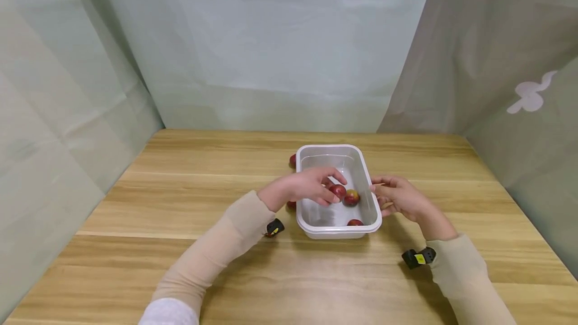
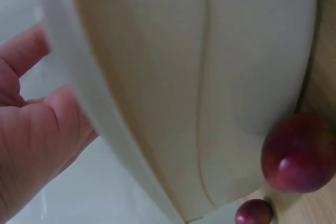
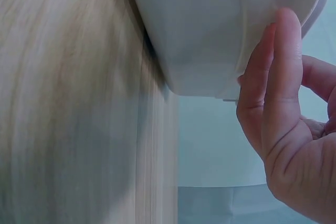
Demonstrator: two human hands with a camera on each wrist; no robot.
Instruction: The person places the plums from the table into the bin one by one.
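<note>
A white plastic tub [image 1: 336, 148] stands mid-table. My left hand [image 1: 333, 189] reaches over its left rim and pinches a dark red fruit [image 1: 339, 192] just above the tub floor. A red-and-yellow fruit [image 1: 352, 197] and another red one [image 1: 354, 222] lie inside. My right hand [image 1: 384, 195] rests against the tub's right wall with relaxed fingers. In the right wrist view a straight finger [image 3: 278, 77] lies on the tub's outer wall [image 3: 210, 24]. The left wrist view shows the tub's side [image 2: 199, 77] and my left hand's fingers [image 2: 37, 145].
Two red fruits lie on the wooden table [image 1: 180, 199] outside the tub's left side, one near the far corner [image 1: 292, 160] and one by my left wrist [image 1: 291, 205]; both fruits [image 2: 298, 153] [image 2: 253, 212] show in the left wrist view. Pale curtains enclose the table.
</note>
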